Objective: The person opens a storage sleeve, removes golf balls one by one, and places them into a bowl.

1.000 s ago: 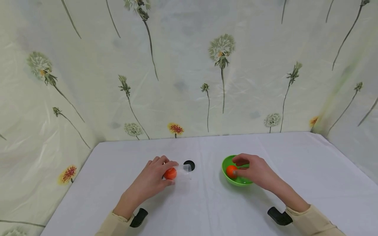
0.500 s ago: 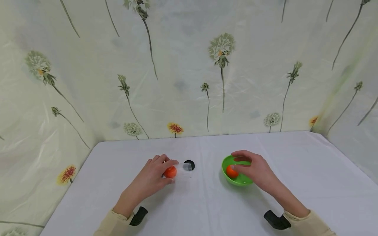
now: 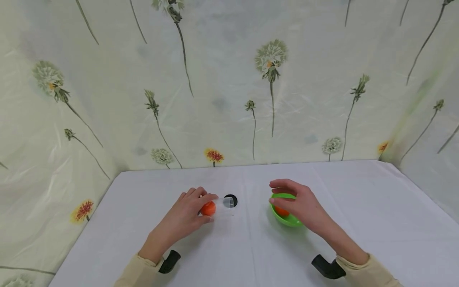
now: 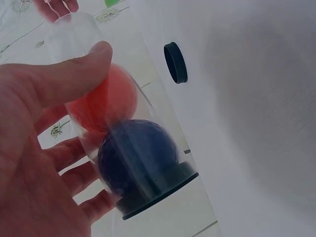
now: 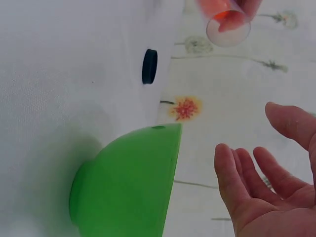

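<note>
My left hand [image 3: 184, 219] grips a clear plastic tube [image 3: 225, 209] lying sideways, its open end toward the right. Inside the tube, in the left wrist view, sit an orange ball [image 4: 118, 96] and a dark blue ball [image 4: 138, 148]. A black cap [image 4: 160, 191] closes the end near the blue ball. Over the green bowl [image 3: 291, 222] hovers my right hand [image 3: 306, 205], fingers loosely bent and nothing between them and the thumb. Another orange ball [image 3: 282, 211] lies in that bowl, partly hidden by the right hand.
A loose black cap [image 3: 234, 199] lies on the white-covered table [image 3: 247, 247] just behind the tube's open end. Flower-patterned fabric [image 3: 222, 79] hangs behind the table and along both sides.
My right hand has risen from the orange ball in the green bowl and shifted left, its fingers now above the bowl's left rim. The left hand and tube have stayed nearly still.
</note>
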Available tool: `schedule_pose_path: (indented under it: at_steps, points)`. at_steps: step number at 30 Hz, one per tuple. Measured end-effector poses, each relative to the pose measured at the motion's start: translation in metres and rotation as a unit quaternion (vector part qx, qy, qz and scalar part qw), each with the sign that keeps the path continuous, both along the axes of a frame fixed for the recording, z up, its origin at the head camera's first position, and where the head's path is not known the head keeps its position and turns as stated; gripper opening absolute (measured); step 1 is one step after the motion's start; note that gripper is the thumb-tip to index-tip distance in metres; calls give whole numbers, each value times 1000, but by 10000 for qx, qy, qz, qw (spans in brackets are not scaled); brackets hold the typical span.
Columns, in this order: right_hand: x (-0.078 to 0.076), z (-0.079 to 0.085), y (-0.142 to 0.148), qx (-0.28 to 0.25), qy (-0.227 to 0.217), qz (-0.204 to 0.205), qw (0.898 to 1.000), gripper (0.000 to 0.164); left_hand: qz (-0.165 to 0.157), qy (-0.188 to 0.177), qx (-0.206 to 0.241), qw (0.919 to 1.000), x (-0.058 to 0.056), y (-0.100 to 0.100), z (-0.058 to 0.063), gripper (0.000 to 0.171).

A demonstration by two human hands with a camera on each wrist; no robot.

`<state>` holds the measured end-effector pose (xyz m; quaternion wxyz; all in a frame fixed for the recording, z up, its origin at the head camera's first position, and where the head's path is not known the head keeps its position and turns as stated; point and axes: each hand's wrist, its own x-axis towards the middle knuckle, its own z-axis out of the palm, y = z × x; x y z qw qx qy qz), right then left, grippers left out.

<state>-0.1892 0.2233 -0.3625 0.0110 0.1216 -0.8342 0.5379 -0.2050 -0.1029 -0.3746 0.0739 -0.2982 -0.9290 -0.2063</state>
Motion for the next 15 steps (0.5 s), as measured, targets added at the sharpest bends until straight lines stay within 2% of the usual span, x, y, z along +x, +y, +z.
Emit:
schedule_pose_path:
  at_steps: [15]
  points:
    - [-5, -3, -32, 90, -22, 167, 9998, 43, -45, 288, -216, 9993, -1, 0, 2, 48]
